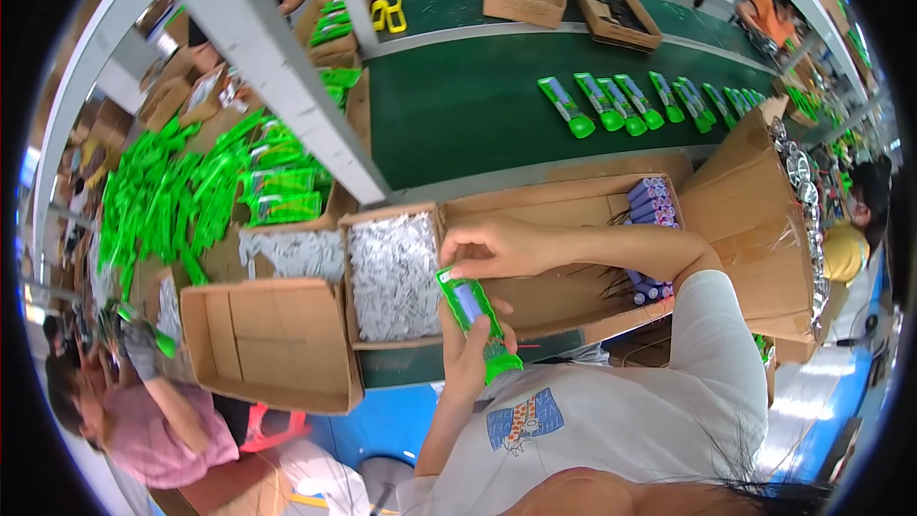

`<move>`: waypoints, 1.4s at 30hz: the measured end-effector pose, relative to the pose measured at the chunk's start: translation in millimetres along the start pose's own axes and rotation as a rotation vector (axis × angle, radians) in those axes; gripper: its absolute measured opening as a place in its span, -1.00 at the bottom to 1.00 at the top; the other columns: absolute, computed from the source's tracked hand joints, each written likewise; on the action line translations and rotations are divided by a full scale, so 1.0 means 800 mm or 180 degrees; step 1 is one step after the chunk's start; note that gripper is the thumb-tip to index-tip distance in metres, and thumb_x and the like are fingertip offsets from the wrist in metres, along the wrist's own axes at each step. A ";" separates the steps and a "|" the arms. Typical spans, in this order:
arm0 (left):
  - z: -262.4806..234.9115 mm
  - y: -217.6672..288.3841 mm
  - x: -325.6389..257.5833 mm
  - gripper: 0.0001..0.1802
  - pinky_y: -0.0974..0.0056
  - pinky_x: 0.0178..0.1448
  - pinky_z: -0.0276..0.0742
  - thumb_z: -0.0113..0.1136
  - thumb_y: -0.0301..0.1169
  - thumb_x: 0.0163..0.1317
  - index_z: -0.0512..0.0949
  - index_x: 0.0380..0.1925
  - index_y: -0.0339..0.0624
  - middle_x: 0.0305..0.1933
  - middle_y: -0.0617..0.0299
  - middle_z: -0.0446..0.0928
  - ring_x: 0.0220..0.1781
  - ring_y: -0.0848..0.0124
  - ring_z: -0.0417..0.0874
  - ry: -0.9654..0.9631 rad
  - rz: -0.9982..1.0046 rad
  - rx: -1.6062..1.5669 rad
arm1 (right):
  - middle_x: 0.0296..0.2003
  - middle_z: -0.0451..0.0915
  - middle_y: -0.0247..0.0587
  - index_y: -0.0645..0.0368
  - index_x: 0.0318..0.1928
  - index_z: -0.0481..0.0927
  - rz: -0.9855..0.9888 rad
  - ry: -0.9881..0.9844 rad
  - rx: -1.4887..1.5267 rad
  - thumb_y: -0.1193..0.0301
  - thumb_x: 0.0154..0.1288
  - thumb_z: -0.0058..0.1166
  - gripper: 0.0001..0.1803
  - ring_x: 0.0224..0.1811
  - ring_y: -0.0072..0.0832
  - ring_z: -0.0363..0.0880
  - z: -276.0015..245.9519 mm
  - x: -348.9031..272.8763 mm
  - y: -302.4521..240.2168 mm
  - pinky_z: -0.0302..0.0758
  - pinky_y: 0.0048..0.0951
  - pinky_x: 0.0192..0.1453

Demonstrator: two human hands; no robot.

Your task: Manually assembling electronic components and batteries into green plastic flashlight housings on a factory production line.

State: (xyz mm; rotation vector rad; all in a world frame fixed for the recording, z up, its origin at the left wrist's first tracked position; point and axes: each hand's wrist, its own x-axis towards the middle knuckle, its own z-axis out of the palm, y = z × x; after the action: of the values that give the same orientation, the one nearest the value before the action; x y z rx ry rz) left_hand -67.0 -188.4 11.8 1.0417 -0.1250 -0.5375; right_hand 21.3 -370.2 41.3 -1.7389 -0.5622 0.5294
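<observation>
My left hand (465,349) is wrapped around a bright green plastic housing (503,362), an open elongated shell with one wider end toward my body. Inside the shell lies a light purple cylindrical battery cell (466,302). At the narrow far end, my right hand (501,247) bends over the shell, thumb and fingers pinched close to its tip. Whatever is between those fingers is too small to make out. Just left of my right hand stands a cardboard box of small white strip-like pieces (394,272).
A cardboard tray (535,205) holds wired purple cells (651,201). An empty cardboard box (267,344) is at left, near piled green parts (162,186). Filled green housings (626,100) lie on the green conveyor (458,96). A metal post (267,57) rises at left; a co-worker (172,430) sits nearby.
</observation>
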 end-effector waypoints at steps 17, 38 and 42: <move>0.017 0.027 0.061 -0.49 0.22 -0.23 0.58 0.02 -0.32 0.40 0.10 0.26 -0.15 0.06 0.01 0.38 -0.23 0.26 0.59 -0.0215 -0.0698 -0.0092 | -0.33 0.67 -0.27 0.25 -0.12 0.63 -0.0431 0.0574 0.0663 0.31 0.34 0.16 -0.74 -0.31 -0.61 0.58 -0.057 0.003 0.028 0.52 -0.49 -0.22; -0.071 -0.046 0.083 -0.50 0.10 0.02 0.58 0.10 -0.21 0.37 0.38 0.23 -0.20 0.08 -0.04 0.54 -0.06 0.26 0.60 -0.0592 -0.0462 0.1673 | -0.36 0.66 -0.28 0.09 -0.23 0.71 0.0671 0.2371 -0.1632 0.34 0.25 0.19 -0.85 -0.28 -0.48 0.63 -0.417 0.041 0.264 0.59 -0.45 -0.16; -0.081 -0.054 0.084 -0.46 0.09 0.16 0.51 -0.06 -0.14 0.45 0.29 0.32 -0.17 0.14 -0.11 0.49 0.10 0.13 0.56 -0.0878 -0.0316 0.1400 | -0.58 0.59 -0.28 0.20 -0.22 0.67 0.0494 0.3996 -0.0291 0.34 0.36 0.02 -0.78 -0.55 -0.57 0.56 -0.418 0.046 0.226 0.52 -0.48 -0.46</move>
State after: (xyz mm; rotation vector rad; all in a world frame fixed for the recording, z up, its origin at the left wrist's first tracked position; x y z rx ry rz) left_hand -1.9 -186.3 -68.1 1.4016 -0.4526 -0.7640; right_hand 273.6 -637.9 -61.9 -1.8252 0.4502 -0.5232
